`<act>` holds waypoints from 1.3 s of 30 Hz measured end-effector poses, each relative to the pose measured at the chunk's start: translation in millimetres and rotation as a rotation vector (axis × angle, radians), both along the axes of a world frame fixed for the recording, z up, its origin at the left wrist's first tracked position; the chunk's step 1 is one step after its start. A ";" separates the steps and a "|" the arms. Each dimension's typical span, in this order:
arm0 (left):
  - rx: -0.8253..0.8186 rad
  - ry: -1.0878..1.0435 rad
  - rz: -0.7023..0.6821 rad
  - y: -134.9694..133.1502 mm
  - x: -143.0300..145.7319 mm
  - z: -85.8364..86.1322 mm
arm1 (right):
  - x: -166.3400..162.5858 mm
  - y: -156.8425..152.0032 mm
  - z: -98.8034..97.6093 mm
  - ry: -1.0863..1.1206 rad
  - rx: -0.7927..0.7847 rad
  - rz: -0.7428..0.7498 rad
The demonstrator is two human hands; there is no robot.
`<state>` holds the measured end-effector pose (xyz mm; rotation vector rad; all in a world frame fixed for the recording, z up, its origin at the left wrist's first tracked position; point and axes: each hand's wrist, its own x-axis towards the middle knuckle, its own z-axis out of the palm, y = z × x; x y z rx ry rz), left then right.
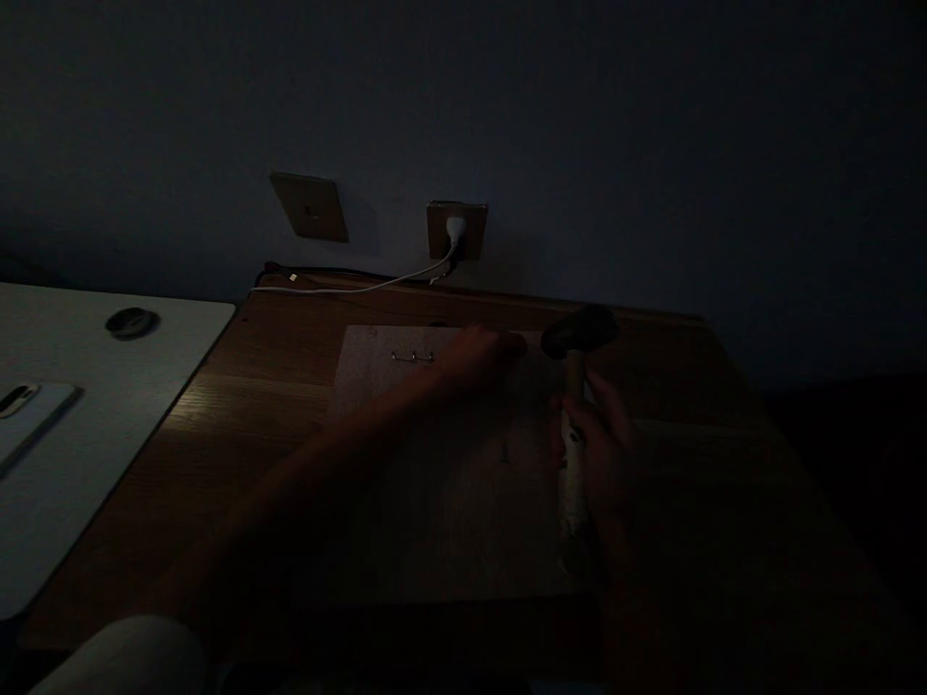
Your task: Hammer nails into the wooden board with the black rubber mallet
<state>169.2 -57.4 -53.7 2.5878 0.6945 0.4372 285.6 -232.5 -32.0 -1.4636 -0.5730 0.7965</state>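
Note:
In the dim head view my right hand (608,449) is wrapped round the pale handle of a hammer (572,473), whose dark head points away from me near the board's far right part. My left hand (478,355) reaches across the far part of a flat wooden board (441,541). Its fingers are closed close to the board, left of the hammer head; whatever they pinch is too dark to make out. A short row of nails (413,357) stands at the board's far left. Nearer me, a small dark nail-like piece (505,452) shows on the board.
The board lies on a brown wooden table (253,396) against the wall. A white plug (455,228) with cables sits in a socket at the back. On the left, a white surface (145,405) carries a dark round object (131,322) and a pale phone-like object (36,415).

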 end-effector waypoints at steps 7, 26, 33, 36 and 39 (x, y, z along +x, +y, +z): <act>0.010 0.001 0.029 0.8 -1.8 -0.6 | -2.1 -0.9 0.1 -0.035 -0.016 0.008; 0.142 0.052 0.034 -5.6 0.9 -0.4 | -0.3 -3.2 -6.6 -0.091 -0.058 0.064; 0.033 0.056 0.104 -7.1 0.6 -0.7 | 2.8 -5.1 -12.4 -0.136 -0.091 0.099; 0.031 0.058 0.096 -6.5 0.4 -1.6 | 0.5 -5.2 -12.9 -0.157 -0.106 0.112; 0.057 0.070 0.092 -6.4 0.5 -3.3 | -0.9 -5.6 -12.3 -0.169 -0.111 0.127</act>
